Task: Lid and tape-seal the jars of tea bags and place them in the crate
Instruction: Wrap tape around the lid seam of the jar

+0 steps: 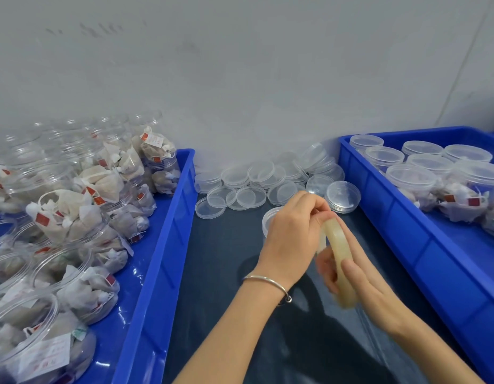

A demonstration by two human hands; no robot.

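Right hand [359, 281] curled round tape roll [340, 261], left hand [293, 231] pinching the roll's top edge, above dark worktop [221, 245], lidded jar [269, 218] behind

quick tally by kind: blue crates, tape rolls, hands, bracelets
blue crates: 2, the left crate and the right crate
tape roll: 1
hands: 2, the left hand and the right hand
bracelet: 1
total: 6

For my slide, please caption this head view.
Both hands pick at a tape roll between crates of open and lidded jars.
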